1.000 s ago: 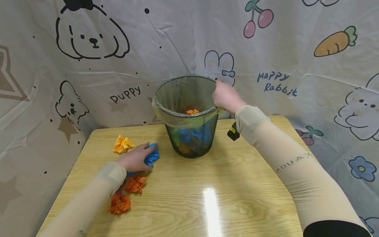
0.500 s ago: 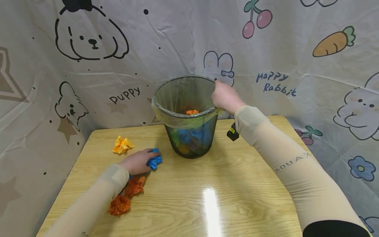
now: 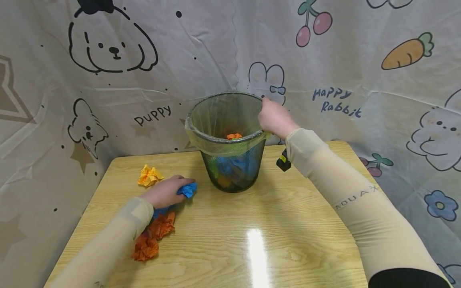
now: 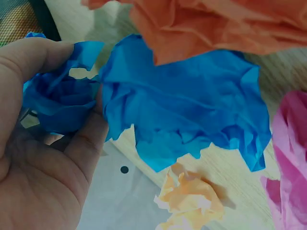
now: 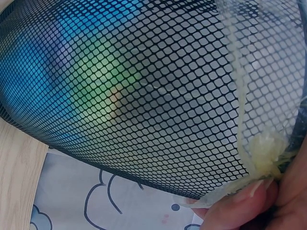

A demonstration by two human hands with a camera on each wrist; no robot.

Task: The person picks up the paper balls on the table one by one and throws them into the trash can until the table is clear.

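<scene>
My left hand (image 3: pixel 168 192) pinches a crumpled ball of blue paper (image 3: pixel 187 190) between thumb and fingers, left of the bin. In the left wrist view a second crumpled blue paper (image 4: pixel 187 100) lies right beside that hand. My right hand (image 3: pixel 276 117) grips the right rim of a black mesh waste bin (image 3: pixel 232 168), lined with a thin yellowish bag (image 3: pixel 216 146). The right wrist view shows its thumb (image 5: pixel 240 206) at a knot in the bag's edge. Through the mesh, blue and green paper shows; an orange paper ball (image 3: pixel 234 136) lies on top inside.
A yellow paper ball (image 3: pixel 149 176) lies behind my left hand. Two orange-brown paper balls (image 3: pixel 145 247) lie near my left forearm, with pink paper (image 4: pixel 292 153) close by. The wooden table (image 3: pixel 288 224) backs onto a printed cloth (image 3: pixel 201 52).
My left hand has closed round the blue paper ball and shifted it slightly right, then up. A nearby orange-brown ball has moved a little. My right hand stays on the rim.
</scene>
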